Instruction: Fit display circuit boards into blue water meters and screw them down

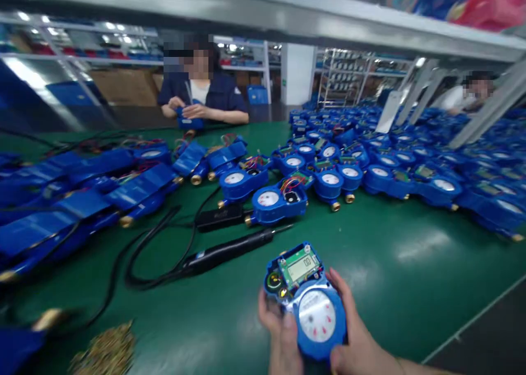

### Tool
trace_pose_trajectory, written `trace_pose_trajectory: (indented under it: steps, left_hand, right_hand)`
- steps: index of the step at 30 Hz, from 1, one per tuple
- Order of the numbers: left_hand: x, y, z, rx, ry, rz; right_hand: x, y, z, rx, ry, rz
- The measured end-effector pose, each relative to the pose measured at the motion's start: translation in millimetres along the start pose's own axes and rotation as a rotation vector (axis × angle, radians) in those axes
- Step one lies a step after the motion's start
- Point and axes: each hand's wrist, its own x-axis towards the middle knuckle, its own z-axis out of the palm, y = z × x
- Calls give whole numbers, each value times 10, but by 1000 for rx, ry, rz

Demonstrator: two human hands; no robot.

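Note:
A blue water meter [316, 316] is held between my two hands at the lower middle of the head view. It has a round white dial with red pointers, and a green circuit board with a small display sits in its uncovered upper part. My left hand [281, 331] grips its left side, fingers curled round the edge. On the right side, my right hand [357, 331] is wrapped round the casing, with the thumb low by the dial. Beyond them a black corded electric screwdriver [230, 252] lies on the green table [382, 271], its bit pointing right.
Two uncovered water meters [271, 208] stand behind the screwdriver. Covered meters [142, 189] fill the left, many more [427, 183] the right. A pile of small brass-coloured screws [104, 353] lies front left. A metal shelf [263, 13] crosses overhead. A co-worker [201, 98] handles a meter opposite.

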Motion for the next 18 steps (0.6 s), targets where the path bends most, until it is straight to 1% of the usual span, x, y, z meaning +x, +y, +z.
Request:
trace_pose_trajectory:
  steps: [1, 2, 4, 5, 7, 8, 10, 11, 13, 15, 18]
  left_hand:
    - [80, -23, 163, 5, -46, 5]
    - [140, -44, 333, 14, -89, 3]
    - [212, -89, 675, 39, -178, -19]
    - [234, -115, 839, 55, -225, -41]
    - [273, -180, 1128, 87, -322, -70]
    - [296, -218, 1238, 112, -367, -82]
    - [352, -307, 1363, 182, -427, -92]
    - [383, -358, 1370, 215, -433, -91]
    - [442, -461, 1274, 267, -411, -75]
    - [486, -545, 1060, 314, -383, -35]
    - [499, -577, 634, 347, -320, 37]
  right_hand:
    - [-3, 50, -113, -141, 106, -35]
    - [-11, 85, -227, -255, 244, -51]
    - [-22, 97, -440, -406, 472, -32]
    - [-14, 73, -538, -453, 565, -31]
    - [45, -29, -723, -511, 689, -62]
    - [94, -97, -815, -527, 729, -90]
    - [222, -245, -1004, -536, 774, -132]
    - [294, -317, -1103, -541, 788, -145]
    - [440, -441, -1304, -559, 799, -164]
    - [574, -527, -1493, -580, 798, -170]
    - [734, -581, -1725, -618, 792, -165]
